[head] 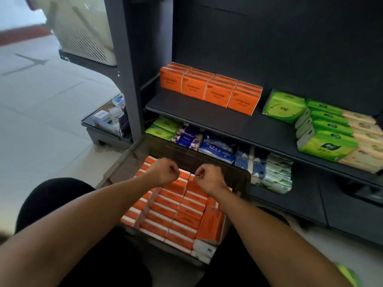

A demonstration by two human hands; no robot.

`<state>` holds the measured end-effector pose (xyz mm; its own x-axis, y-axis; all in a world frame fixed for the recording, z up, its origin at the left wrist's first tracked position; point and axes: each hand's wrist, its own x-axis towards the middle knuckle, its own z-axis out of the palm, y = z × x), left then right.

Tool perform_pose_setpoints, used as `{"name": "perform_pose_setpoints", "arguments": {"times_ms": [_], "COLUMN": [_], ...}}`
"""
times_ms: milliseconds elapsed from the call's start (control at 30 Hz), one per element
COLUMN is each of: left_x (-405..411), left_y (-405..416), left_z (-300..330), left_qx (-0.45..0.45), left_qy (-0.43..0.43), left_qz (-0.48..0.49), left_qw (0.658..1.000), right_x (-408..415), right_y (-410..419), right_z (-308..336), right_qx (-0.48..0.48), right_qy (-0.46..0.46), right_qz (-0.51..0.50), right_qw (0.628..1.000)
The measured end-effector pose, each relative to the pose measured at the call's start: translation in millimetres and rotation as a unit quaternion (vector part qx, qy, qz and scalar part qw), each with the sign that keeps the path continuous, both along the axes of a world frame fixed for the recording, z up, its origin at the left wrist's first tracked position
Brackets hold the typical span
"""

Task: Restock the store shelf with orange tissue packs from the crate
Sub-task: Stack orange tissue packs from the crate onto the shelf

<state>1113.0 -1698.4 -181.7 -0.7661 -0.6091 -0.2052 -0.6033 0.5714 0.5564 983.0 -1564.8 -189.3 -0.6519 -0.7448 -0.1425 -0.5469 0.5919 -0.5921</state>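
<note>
Orange packs [178, 206] under both hands [163, 171] (fingers curled, empty).

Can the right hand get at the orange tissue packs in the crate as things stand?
Probably yes. The right hand hovers curled just above the open dark crate; the orange tissue packs lie uncovered, nothing between.

Crate [199, 160] of tissue packs [178, 214] on the floor before the shelf [207, 119], more packs [209, 90] on it
</note>
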Motion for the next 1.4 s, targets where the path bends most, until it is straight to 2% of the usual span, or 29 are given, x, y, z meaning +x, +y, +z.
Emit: {"name": "perform_pose_setpoints", "arguments": {"times_ms": [200,267,367,567,733,1000,1133,1267,1400], "left_x": [69,77,74,47,31,19,14,15,20], "left_y": [-10,-13,-15,-8,-1,-12,-13,-11,-10], "left_z": [-59,-68,-76,-85,-94,-98,-97,-94,-94], "left_qx": [0.019,0.030,0.039,0.047,0.090,0.127,0.124,0.138,0.143], "left_qy": [-0.202,-0.237,-0.240,-0.270,-0.295,-0.302,-0.289,-0.286,-0.232], "left_qz": [0.010,0.006,-0.004,-0.092,-0.142,-0.134,-0.131,-0.109,-0.051], "left_qw": [0.979,0.971,0.970,0.957,0.941,0.935,0.940,0.942,0.961], "right_x": [37,41,42,31,20,22,23,18,8], "right_y": [15,15,11,-20,-57,-80,-73,-59,-41], "right_z": [-65,-79,-92,-106,-111,-140,-148,-137,-121], "right_qx": [0.073,0.103,0.137,0.184,0.216,0.320,0.315,0.284,0.226], "right_qy": [-0.053,-0.055,-0.047,-0.005,0.002,0.005,-0.010,0.022,0.058], "right_qz": [0.039,0.049,0.065,0.110,0.122,0.146,0.130,0.145,0.134], "right_qw": [0.995,0.992,0.987,0.977,0.969,0.936,0.940,0.948,0.963]}}
